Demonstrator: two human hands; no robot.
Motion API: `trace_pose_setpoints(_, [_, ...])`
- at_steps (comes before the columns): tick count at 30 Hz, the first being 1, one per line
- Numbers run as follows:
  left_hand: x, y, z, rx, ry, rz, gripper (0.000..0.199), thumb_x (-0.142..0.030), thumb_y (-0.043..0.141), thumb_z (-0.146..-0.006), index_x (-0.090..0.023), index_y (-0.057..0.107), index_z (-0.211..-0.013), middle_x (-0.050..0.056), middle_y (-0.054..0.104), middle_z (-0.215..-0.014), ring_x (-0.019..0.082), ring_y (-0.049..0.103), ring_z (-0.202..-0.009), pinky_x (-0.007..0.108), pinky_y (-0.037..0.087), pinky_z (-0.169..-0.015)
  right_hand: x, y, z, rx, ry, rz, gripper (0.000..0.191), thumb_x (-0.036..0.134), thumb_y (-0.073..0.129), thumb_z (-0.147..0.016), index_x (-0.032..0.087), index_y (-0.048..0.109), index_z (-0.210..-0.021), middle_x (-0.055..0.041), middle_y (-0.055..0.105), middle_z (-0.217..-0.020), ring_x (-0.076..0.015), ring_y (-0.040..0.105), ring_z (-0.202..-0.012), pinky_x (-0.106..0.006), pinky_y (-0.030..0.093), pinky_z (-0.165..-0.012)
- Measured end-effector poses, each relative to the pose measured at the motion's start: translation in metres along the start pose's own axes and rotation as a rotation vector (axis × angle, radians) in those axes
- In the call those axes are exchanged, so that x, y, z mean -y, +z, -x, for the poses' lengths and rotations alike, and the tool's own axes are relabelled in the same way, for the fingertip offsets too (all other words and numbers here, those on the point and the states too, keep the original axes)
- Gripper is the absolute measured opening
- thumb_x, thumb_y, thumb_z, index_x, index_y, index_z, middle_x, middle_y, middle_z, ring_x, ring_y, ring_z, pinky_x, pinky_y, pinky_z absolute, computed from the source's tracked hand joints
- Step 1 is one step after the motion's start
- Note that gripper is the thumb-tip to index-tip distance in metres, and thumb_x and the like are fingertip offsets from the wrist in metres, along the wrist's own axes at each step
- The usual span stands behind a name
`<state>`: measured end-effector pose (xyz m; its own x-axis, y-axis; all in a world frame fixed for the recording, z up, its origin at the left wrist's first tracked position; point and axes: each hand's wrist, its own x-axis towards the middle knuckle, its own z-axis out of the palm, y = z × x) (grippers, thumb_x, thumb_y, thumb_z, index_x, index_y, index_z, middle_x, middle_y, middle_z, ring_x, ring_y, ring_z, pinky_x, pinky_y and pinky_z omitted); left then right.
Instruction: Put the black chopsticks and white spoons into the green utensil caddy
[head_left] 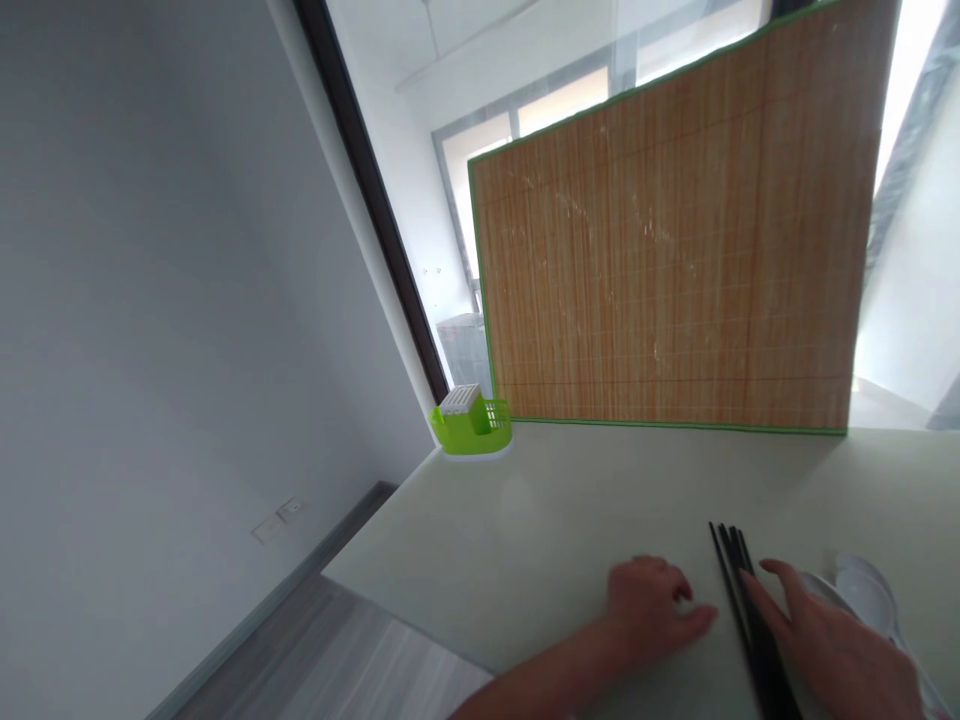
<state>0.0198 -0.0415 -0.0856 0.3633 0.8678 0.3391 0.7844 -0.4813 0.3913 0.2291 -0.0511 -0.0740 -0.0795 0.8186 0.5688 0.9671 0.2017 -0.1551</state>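
Observation:
Several long black chopsticks (739,590) lie side by side on the white table at the lower right. My right hand (832,640) is over their right side, thumb and forefinger spread apart, a fingertip near the sticks. Pale spoons (870,595) lie just beyond and to the right of that hand, partly covered by it. Left of the sticks, my left hand (656,605) rests by the tabletop with its thumb stretched toward them and its other fingers curled; a gap separates thumb and fingers, and nothing shows between them.
A bright green basket holder with a white slatted part (472,425) stands at the table's far left corner. Behind the white table (570,510), a bamboo mat with green edging (667,250) hangs upright against the glass. The table's left edge drops to a grey floor.

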Motion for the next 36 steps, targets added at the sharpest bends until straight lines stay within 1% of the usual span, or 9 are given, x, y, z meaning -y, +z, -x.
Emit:
trace_pose_setpoints(3, [0.052, -0.067, -0.032, -0.156, -0.154, -0.044, 0.022, -0.040, 0.054, -0.080, -0.025, 0.063, -0.093, -0.001, 0.065, -0.092, 0.014, 0.059, -0.083, 0.025, 0.046, -0.076, -0.008, 0.006, -0.002, 0.035, -0.069, 0.057, 0.038, 0.046, 0.032, -0.089, 0.025, 0.061, -0.102, -0.0042, 0.067, -0.068, -0.0201, 0.062, -0.049, -0.025, 0.030, -0.036])
trace_pose_setpoints(8, [0.145, -0.197, -0.079, -0.606, -0.548, -0.347, 0.039, -0.033, 0.052, -0.081, -0.022, 0.049, -0.119, 0.006, 0.051, -0.125, 0.021, 0.044, -0.117, 0.032, 0.038, -0.095, -0.004, 0.023, 0.007, -0.024, -0.338, -0.121, 0.032, 0.042, 0.036, -0.092, 0.025, 0.063, -0.091, -0.0005, 0.071, -0.083, -0.0142, 0.066, -0.061, -0.023, 0.044, -0.050])
trace_pose_setpoints(10, [0.175, -0.238, -0.088, -0.591, -0.803, -0.447, 0.049, -0.042, 0.052, -0.080, -0.023, 0.045, -0.124, 0.007, 0.042, -0.134, 0.024, 0.039, -0.122, 0.036, 0.036, -0.098, 0.001, 0.023, 0.008, -0.039, -0.389, -0.160, 0.030, 0.039, 0.037, -0.092, 0.025, 0.062, -0.085, 0.0010, 0.069, -0.077, -0.0124, 0.065, -0.059, -0.022, 0.044, -0.052])
trace_pose_setpoints(14, [0.221, -0.281, -0.100, -0.482, -0.996, -0.434, 0.069, -0.048, 0.063, -0.068, -0.018, 0.043, -0.126, 0.018, 0.043, -0.132, 0.034, 0.045, -0.117, 0.041, 0.042, -0.088, 0.000, 0.015, 0.006, -0.154, -0.394, -0.227, 0.031, 0.039, 0.038, -0.093, 0.023, 0.061, -0.079, 0.0004, 0.066, -0.071, -0.0119, 0.062, -0.060, -0.023, 0.043, -0.059])
trace_pose_setpoints(18, [0.246, -0.289, -0.107, -0.325, -1.050, -0.406, 0.072, -0.045, 0.068, -0.062, -0.019, 0.044, -0.124, 0.017, 0.057, -0.114, 0.034, 0.057, -0.102, 0.037, 0.046, -0.077, -0.013, 0.011, 0.006, -0.291, -0.283, -0.211, 0.030, 0.040, 0.040, -0.092, 0.022, 0.061, -0.079, -0.0009, 0.066, -0.071, -0.0129, 0.060, -0.060, -0.025, 0.041, -0.061])
trace_pose_setpoints(23, [0.261, -0.288, -0.109, -0.212, -0.984, -0.454, 0.068, -0.050, 0.057, -0.070, -0.022, 0.037, -0.129, 0.014, 0.058, -0.114, 0.031, 0.057, -0.102, 0.034, 0.046, -0.074, -0.009, 0.014, 0.004, -0.194, -0.230, -0.177, 0.026, 0.031, 0.045, -0.091, 0.023, 0.059, -0.071, -0.0007, 0.061, -0.065, -0.0135, 0.057, -0.059, -0.026, 0.038, -0.062])
trace_pose_setpoints(26, [0.255, -0.282, -0.111, -0.188, -0.948, -0.550, 0.069, -0.057, 0.051, -0.072, -0.025, 0.036, -0.131, 0.014, 0.057, -0.114, 0.031, 0.059, -0.099, 0.034, 0.046, -0.071, 0.000, 0.016, 0.001, -0.186, -0.260, -0.205, 0.024, 0.025, 0.047, -0.090, 0.022, 0.055, -0.068, 0.0002, 0.057, -0.062, -0.0133, 0.054, -0.057, -0.027, 0.035, -0.061])
trace_pose_setpoints(29, [0.224, -0.271, -0.116, -0.231, -0.853, -0.633, 0.067, -0.058, 0.049, -0.073, -0.027, 0.037, -0.131, 0.015, 0.054, -0.117, 0.031, 0.060, -0.095, 0.036, 0.046, -0.072, 0.004, 0.018, 0.000, -0.183, -0.278, -0.228, 0.022, 0.023, 0.048, -0.089, 0.021, 0.054, -0.068, 0.0010, 0.055, -0.061, -0.0129, 0.051, -0.057, -0.027, 0.032, -0.060])
trace_pose_setpoints(36, [0.108, -0.211, -0.144, -0.317, -0.551, -0.685, 0.062, -0.052, 0.049, -0.076, -0.027, 0.038, -0.131, 0.015, 0.040, -0.133, 0.029, 0.060, -0.091, 0.038, 0.046, -0.072, 0.008, 0.015, 0.003, -0.160, -0.329, -0.266, 0.017, 0.019, 0.051, -0.087, 0.020, 0.054, -0.070, 0.0011, 0.054, -0.062, -0.0126, 0.049, -0.058, -0.027, 0.030, -0.059])
